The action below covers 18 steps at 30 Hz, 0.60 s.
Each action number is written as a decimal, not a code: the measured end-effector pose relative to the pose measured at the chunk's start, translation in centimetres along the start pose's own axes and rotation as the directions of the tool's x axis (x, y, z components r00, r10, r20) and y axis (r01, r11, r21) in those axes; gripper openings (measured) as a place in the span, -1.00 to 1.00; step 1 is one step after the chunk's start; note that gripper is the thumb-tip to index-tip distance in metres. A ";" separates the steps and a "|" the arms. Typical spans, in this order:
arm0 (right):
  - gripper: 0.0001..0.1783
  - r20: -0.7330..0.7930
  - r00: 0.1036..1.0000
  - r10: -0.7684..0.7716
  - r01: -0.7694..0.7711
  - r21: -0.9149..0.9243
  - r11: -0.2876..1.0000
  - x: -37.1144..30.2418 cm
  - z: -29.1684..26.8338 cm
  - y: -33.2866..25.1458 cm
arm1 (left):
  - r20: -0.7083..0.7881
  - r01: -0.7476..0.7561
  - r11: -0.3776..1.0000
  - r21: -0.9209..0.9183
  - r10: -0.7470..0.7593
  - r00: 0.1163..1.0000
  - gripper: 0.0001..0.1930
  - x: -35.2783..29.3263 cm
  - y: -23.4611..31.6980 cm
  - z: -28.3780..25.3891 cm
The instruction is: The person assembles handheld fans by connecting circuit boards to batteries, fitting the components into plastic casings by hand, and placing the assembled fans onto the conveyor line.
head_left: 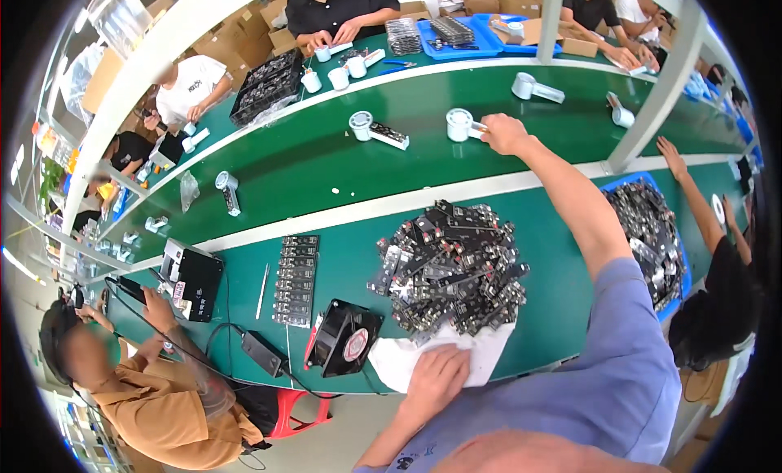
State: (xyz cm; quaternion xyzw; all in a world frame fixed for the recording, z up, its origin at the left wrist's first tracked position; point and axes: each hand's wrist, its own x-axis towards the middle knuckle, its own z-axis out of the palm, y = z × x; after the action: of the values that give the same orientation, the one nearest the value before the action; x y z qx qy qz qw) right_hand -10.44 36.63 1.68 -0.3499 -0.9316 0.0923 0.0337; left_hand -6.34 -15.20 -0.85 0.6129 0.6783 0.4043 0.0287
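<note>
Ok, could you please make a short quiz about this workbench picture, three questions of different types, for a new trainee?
1. True or false: the person's right hand reaches to the white round part on the green belt.
2. The left hand rests on: A) the small black fan; B) the white sheet at the near edge; C) the blue tray.
3. Fill in: the pile of dark small parts lies just ______ the left hand, farther from the person.

Key: 1 true; 2 B; 3 beyond.
</note>
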 end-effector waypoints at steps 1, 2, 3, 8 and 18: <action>-0.73 -0.040 0.999 0.011 -0.011 0.011 1.000 -0.8 -0.7 -0.4 | -0.030 -0.016 1.000 0.007 0.016 0.999 -0.71 0.1 0.1 0.1; -0.75 -0.081 0.996 0.026 -0.025 0.022 0.999 -1.8 -1.4 -0.8 | -0.058 -0.035 0.999 0.011 0.035 0.998 -0.71 0.0 0.2 0.2; -0.75 -0.145 0.989 -0.031 0.038 0.040 0.999 -3.0 -2.3 -0.8 | -0.073 -0.077 0.997 0.028 0.079 0.994 -0.71 -0.4 -0.1 0.5; -0.75 -0.102 0.955 -0.278 0.296 0.306 0.905 -14.6 -8.3 -6.8 | -0.203 -0.101 0.991 0.092 0.118 0.972 -0.55 -1.4 0.0 0.1; -0.66 0.003 0.785 -0.619 0.538 0.492 0.684 -38.0 -2.2 -9.5 | 0.019 0.002 0.999 -0.033 -0.001 1.000 -0.16 0.7 2.7 -1.4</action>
State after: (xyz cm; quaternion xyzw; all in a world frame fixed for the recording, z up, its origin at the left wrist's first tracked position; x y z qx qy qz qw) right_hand 12.30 4.92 5.75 -0.0088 -0.9428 0.3270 0.0650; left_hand -5.07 -15.52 1.97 0.6155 0.6718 0.4096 0.0455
